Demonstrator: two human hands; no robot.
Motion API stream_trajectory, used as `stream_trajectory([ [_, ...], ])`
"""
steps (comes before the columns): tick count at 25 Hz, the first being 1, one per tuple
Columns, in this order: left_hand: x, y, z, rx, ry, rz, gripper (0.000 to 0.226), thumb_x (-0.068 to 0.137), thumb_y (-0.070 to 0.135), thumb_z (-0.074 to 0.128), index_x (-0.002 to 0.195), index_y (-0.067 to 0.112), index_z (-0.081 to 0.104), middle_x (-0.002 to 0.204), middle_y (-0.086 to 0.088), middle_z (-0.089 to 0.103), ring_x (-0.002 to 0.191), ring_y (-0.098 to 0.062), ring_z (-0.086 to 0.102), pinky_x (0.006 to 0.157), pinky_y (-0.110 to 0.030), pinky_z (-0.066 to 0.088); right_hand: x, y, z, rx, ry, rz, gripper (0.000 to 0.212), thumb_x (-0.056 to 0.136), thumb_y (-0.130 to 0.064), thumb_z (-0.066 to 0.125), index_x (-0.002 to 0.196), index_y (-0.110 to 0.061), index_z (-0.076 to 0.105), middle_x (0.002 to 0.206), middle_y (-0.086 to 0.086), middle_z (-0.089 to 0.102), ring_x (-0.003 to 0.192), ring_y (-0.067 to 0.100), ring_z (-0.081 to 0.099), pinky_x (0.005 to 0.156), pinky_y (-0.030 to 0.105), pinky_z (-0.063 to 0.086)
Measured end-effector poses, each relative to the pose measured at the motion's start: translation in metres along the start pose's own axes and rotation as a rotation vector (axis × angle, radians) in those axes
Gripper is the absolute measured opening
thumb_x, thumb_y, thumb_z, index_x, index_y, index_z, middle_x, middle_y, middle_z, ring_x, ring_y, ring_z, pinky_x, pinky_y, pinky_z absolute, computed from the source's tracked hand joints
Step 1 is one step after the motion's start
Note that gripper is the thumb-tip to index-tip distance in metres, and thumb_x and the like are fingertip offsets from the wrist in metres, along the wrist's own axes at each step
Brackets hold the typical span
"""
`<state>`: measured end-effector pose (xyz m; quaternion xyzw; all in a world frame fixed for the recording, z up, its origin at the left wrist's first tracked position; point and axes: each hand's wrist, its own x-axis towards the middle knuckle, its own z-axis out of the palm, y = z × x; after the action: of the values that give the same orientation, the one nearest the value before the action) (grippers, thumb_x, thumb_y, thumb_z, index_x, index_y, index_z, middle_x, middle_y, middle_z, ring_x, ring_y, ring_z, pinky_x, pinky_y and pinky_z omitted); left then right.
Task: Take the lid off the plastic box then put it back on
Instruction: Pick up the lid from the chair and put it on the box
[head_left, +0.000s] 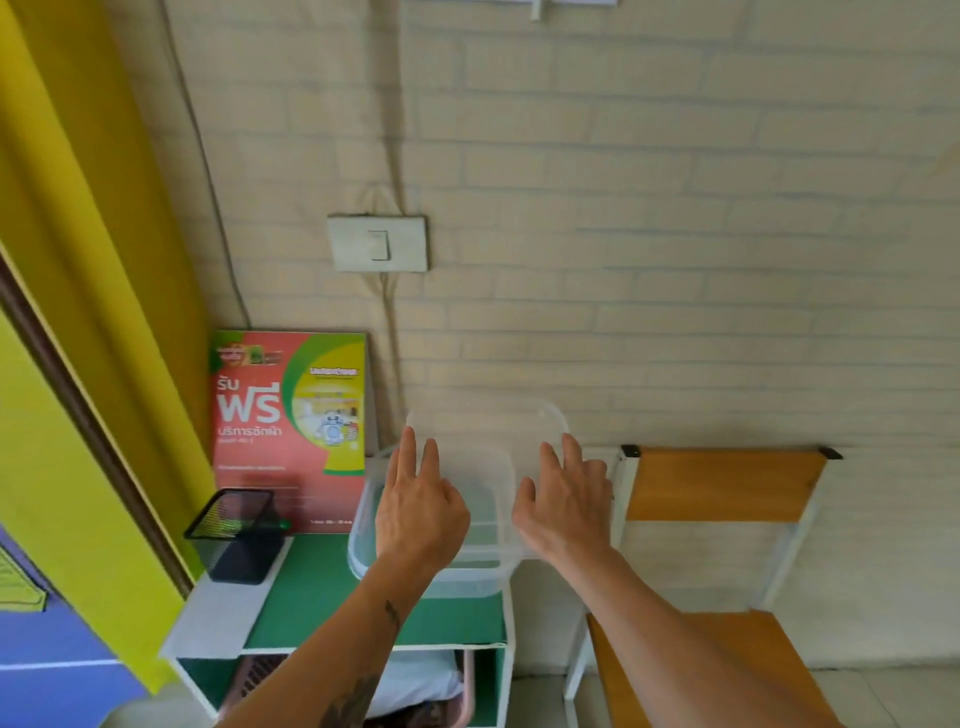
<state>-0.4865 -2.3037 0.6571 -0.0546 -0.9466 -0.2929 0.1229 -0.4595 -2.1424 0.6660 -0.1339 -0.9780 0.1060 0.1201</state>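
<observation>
Both hands hold the clear plastic lid tilted up — left hand and right hand at its sides, fingers spread. Clear rectangular plastic box under them on green counter.

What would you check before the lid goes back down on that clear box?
1. Lid off the plastic box: ok, it is lifted, tilted and offset to the right.
2. Both hands on the lid: ok, left hand and right hand are on it with fingers spread.
3. Lid lined up with the box rim: not ok.
4. Box seated on the green table: ok, though it sits near the right edge.
5. Box interior empty: cannot tell, the plastic is blurred.
6. Mesh pen holder out of the way: ok.
</observation>
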Motion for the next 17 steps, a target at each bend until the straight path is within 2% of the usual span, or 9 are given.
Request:
stream_trajectory([
  [9,0.021,-0.071,-0.003,0.011,-0.113,-0.012,0.053,0.093,0.02,0.037,0.145,0.01,0.034,0.163,-0.011,0.011,0.147,-0.03,0.021,0.116,-0.042,0.029,0.002,-0.057,0.041,-0.039,-0.13,0.032,0.042,0.09,-0.04,0.033,0.122,-0.017,0.047,0.147,0.01,0.033,0.108,0.033,0.042,0.09,0.044,0.039],
  [17,0.027,-0.087,0.011,0.021,-0.183,-0.031,0.056,0.093,0.02,0.034,0.148,0.011,0.028,0.164,-0.01,0.008,0.148,-0.029,0.016,0.117,-0.041,0.027,0.007,-0.061,0.062,-0.055,-0.185,0.06,0.047,0.091,-0.041,0.035,0.13,-0.016,0.044,0.153,0.01,0.027,0.118,0.035,0.04,0.098,0.047,0.039],
])
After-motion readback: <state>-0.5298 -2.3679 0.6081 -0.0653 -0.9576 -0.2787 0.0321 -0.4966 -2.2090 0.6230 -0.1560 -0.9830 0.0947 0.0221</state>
